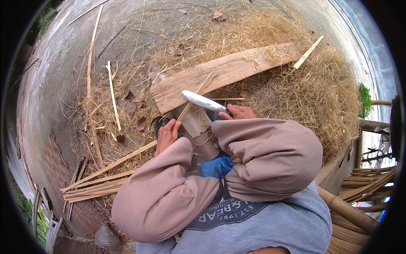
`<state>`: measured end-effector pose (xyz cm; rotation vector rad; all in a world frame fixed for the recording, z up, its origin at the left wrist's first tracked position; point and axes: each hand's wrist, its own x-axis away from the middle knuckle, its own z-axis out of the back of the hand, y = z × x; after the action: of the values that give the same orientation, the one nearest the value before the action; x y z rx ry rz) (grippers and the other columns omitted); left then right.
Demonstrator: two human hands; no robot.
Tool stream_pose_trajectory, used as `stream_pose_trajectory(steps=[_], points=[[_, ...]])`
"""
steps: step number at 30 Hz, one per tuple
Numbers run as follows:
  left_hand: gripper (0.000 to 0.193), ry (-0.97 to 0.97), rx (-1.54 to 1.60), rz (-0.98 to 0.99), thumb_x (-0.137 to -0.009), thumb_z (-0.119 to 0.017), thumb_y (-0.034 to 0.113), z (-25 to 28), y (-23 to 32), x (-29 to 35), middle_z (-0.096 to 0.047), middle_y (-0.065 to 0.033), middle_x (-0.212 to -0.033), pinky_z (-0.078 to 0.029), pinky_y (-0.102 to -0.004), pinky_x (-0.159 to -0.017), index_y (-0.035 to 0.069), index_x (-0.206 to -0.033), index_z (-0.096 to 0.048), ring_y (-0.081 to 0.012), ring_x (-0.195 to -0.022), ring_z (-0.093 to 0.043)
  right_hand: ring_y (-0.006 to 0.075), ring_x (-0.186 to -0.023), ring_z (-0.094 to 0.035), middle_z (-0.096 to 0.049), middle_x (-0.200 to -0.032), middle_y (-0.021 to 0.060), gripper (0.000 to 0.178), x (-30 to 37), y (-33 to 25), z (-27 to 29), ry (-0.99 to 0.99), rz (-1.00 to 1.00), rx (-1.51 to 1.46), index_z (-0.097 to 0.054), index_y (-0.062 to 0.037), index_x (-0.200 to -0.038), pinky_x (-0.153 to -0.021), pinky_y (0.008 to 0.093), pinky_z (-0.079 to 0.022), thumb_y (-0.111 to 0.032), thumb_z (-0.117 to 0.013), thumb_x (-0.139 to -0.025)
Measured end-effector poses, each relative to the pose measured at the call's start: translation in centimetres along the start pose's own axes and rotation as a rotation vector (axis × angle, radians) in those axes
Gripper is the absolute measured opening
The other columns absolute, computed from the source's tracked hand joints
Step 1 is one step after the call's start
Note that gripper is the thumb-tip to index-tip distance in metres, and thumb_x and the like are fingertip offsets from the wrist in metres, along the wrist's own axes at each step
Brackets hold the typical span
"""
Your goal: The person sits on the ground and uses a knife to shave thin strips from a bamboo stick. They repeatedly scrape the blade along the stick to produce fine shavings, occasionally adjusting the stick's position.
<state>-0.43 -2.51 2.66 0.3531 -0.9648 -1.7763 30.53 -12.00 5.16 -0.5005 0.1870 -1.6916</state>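
My left hand [168, 134] is closed on a thin bamboo strip [186, 111], which slants up and to the right over the near end of a wooden plank [220, 73]. In my right hand [239, 111] is a knife, its broad pale blade [203, 101] pointing left across the strip. Fingers wrap its dark handle, partly hidden by my knee. Below the blade, a grey-brown post-like piece [195, 127] runs between my knees toward a blue bundle [216, 167]. Whether the blade touches the strip, I cannot tell.
Curly shavings [313, 97] heap around the plank, mostly to its right. Several split strips [99, 186] lie at the lower left, beside a woven mat [57, 169]. A plastic bottle [106, 237] stands near the bottom edge. Bamboo poles [347, 207] and bundled strips lie at right.
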Motion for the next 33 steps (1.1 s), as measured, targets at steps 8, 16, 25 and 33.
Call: stream_pose_trajectory(steps=[8, 16, 25, 33], points=[[0.036, 0.002, -0.040, -0.045, -0.105, -0.059, 0.027, -0.3, 0.2, -0.1, -0.045, -0.0271, -0.071, -0.037, -0.0490, -0.060, -0.001, -0.084, -0.048, -0.0469, -0.067, -0.040, 0.0455, -0.088, -0.069, -0.071, -0.087, 0.0238, 0.056, -0.2, 1.5, -0.8, 0.065, -0.105, -0.081, -0.063, -0.0073, -0.098, -0.075, 0.0565, -0.051, -0.062, -0.051, -0.101], [0.020, 0.084, -0.010, -0.078, -0.100, -0.065, 0.022, -0.8, 0.4, 0.2, -0.051, -0.0205, -0.073, -0.040, -0.0446, -0.066, 0.005, -0.091, -0.062, -0.0400, -0.068, -0.048, 0.0459, -0.081, -0.068, -0.069, -0.084, 0.0246, 0.056, -0.5, 2.6, -0.2, 0.123, -0.217, -0.162, -0.062, -0.0058, -0.095, -0.071, 0.0562, -0.049, -0.060, -0.052, -0.102], [0.013, 0.164, -0.143, -0.209, -0.098, -0.068, 0.021, -0.3, 1.4, -0.1, -0.053, -0.0165, -0.075, -0.041, -0.0431, -0.070, 0.008, -0.099, -0.067, -0.0357, -0.070, -0.051, 0.0357, -0.070, -0.067, -0.065, -0.076, 0.0134, 0.051, 0.7, 1.6, -1.7, 0.205, -0.028, -0.040, -0.057, -0.0093, -0.087, -0.060, 0.0498, -0.049, -0.059, -0.060, -0.098], [0.012, 0.297, -0.264, -0.385, -0.096, -0.069, 0.020, -0.4, 1.3, -0.8, -0.055, -0.0130, -0.076, -0.041, -0.0416, -0.073, 0.012, -0.105, -0.071, -0.0319, -0.072, -0.054, 0.0301, -0.073, -0.070, -0.065, -0.075, 0.0163, 0.057, -3.0, 7.5, 1.5, 0.156, -0.547, -0.646, -0.063, -0.0041, -0.099, -0.065, 0.0441, -0.052, -0.061, -0.060, -0.099]])
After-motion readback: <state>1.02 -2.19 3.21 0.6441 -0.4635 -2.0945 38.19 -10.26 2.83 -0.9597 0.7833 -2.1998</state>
